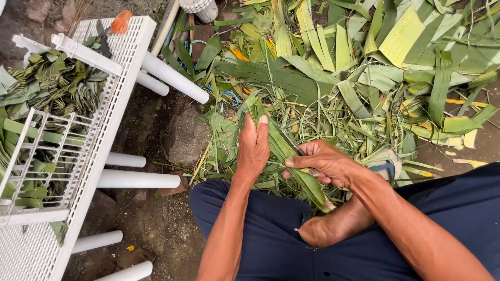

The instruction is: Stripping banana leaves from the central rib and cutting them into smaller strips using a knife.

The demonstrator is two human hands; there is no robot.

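Two hands are working one long green leaf strip (284,151) over the person's lap, above the dark blue trousers (271,234). The left hand (253,148) is closed around the upper part of the strip, fingers wrapped over its far side and the thumb up near the tip, which stands clear above the hand. The right hand (325,164) is closed lower down, with the forefinger stretched along the leaf toward the left hand; something thin and dark shows just past its fingers, perhaps a small blade, though it is too hidden to tell. The strip runs on a slant from upper left to lower right, its pale cut end lying just beside the right forearm near the knee. To do this step well, I judge that the leaf should stay taut between the two grips, so it neither buckles nor twists, and that any cut should follow the grain along the leaf, away from the left fingers. A big heap of loose leaves and trimmings (354,67) lies on the ground just beyond the hands. Off to the left, a white plastic rack (122,67) lying on its side holds stacked, folded green leaf pieces (52,83).
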